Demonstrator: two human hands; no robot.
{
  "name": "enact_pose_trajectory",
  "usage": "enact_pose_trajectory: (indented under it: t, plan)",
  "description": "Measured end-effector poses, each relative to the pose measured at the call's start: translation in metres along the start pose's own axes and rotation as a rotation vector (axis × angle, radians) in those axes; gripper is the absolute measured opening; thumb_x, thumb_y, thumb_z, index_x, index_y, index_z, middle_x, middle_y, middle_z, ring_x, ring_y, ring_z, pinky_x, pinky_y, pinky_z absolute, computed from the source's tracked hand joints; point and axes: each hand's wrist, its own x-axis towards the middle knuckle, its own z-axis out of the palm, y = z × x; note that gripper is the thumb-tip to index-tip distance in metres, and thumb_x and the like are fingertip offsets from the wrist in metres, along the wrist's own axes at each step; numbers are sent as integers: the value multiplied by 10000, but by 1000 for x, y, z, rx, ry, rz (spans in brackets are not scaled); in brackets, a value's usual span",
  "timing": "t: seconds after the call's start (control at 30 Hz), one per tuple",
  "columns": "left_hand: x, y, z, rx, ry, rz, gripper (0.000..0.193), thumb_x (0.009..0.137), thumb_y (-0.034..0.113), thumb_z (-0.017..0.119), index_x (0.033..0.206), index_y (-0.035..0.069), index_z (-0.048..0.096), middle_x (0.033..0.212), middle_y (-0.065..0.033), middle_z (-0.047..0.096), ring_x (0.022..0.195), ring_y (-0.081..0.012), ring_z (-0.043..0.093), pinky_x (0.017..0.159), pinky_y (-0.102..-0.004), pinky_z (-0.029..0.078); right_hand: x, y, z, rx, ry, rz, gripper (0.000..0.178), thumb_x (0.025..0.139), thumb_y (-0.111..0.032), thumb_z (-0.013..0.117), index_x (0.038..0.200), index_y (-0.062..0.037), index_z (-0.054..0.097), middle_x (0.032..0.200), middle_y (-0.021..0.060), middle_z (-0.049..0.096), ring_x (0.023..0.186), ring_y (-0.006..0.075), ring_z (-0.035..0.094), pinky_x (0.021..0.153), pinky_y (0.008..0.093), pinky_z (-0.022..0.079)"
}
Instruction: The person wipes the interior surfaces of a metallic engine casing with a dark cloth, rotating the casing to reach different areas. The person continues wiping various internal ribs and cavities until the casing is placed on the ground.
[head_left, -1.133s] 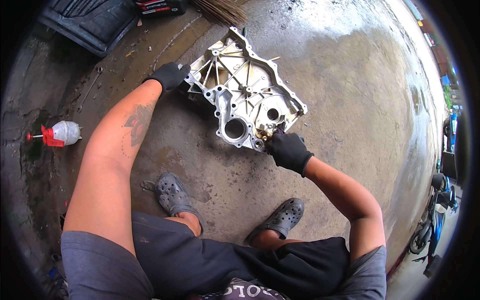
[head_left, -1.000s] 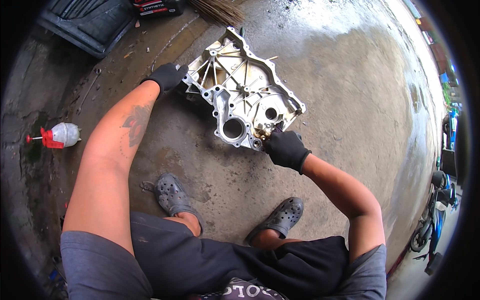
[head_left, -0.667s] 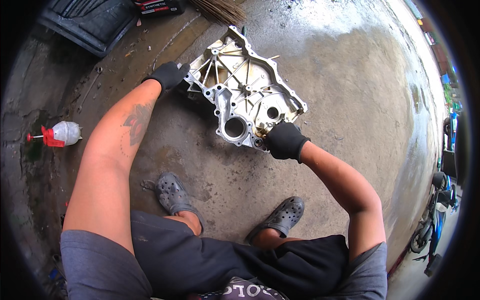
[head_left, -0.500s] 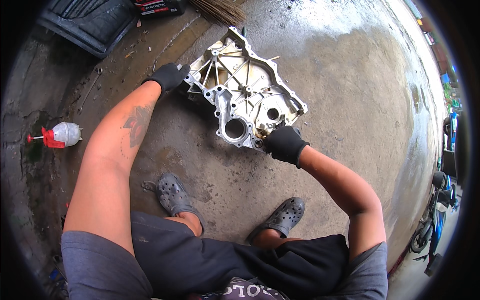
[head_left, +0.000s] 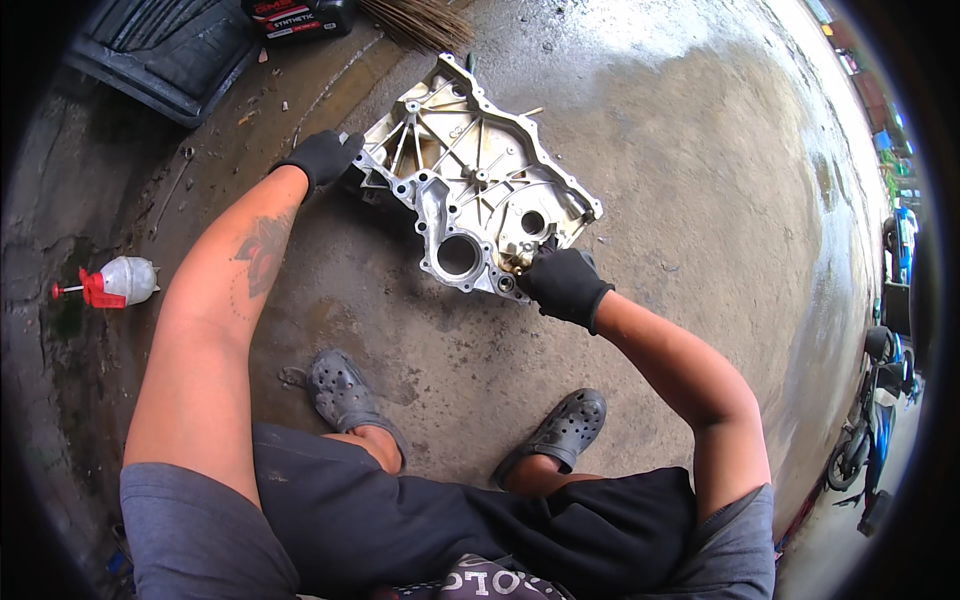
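Note:
A cast-metal engine timing cover (head_left: 478, 150) lies in front of me at a slant, its ribbed side up, with a large round hole near its closer end. My left hand (head_left: 322, 160), in a black glove, is closed on the cover's left edge, thumb on top. My right hand (head_left: 565, 285), gloved in black too, is closed around the near right corner beside a smaller round hole. The fingers of both hands are partly hidden by the cover and the gloves. Whether the cover rests fully on the floor or is slightly raised, I cannot tell.
A red-topped spray bottle (head_left: 118, 282) lies at the left. Beyond are a black plastic tray (head_left: 165, 60), a dark oil jug (head_left: 295, 18) and a broom's bristles (head_left: 420, 22). My clog-clad feet flank the near floor. A blue motorbike (head_left: 878, 425) stands far right.
The cover and both hands appear slightly farther left in the view, and most of the surroundings have shifted a little too. Both hands keep the same hold on the cover.

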Motion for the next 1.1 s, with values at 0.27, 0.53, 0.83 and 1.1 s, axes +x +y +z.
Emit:
enact_pose_trajectory:
  t: [0.27, 0.53, 0.83, 1.1]
  plan:
    - [1, -4, 3, -17, 31, 37, 801, 1024, 633, 432, 1228, -106, 664, 1232, -372, 649, 1187, -488, 628, 1047, -480, 472, -30, 45, -2, 494, 613, 189, 111, 960, -222, 624, 1048, -167, 663, 955, 102, 709, 888, 353, 699, 735, 460, 550]
    - [9, -8, 6, -41, -10, -26, 761, 1009, 633, 436, 1226, -53, 684, 1284, -339, 638, 1230, -473, 606, 1076, -475, 460, -14, 74, 2, 367, 289, 545, 361, 1084, -362, 399, 1293, -112, 555, 1002, 194, 741, 885, 398, 725, 764, 512, 546]
    - [16, -18, 19, -132, 70, -2, 687, 1040, 576, 490, 1019, -83, 680, 821, -249, 704, 750, -369, 704, 775, -460, 546, -16, 67, 3, 517, -106, 526, 506, 925, -308, 612, 1350, -40, 551, 1003, 200, 752, 864, 366, 750, 729, 455, 579]
    - [29, -28, 22, -250, -10, -24, 635, 1051, 554, 505, 924, -45, 673, 694, -152, 647, 548, -231, 634, 617, -386, 533, -6, 65, 4, 392, -39, 617, 432, 924, -214, 592, 1291, 12, 608, 1043, 196, 748, 901, 374, 746, 777, 475, 594]
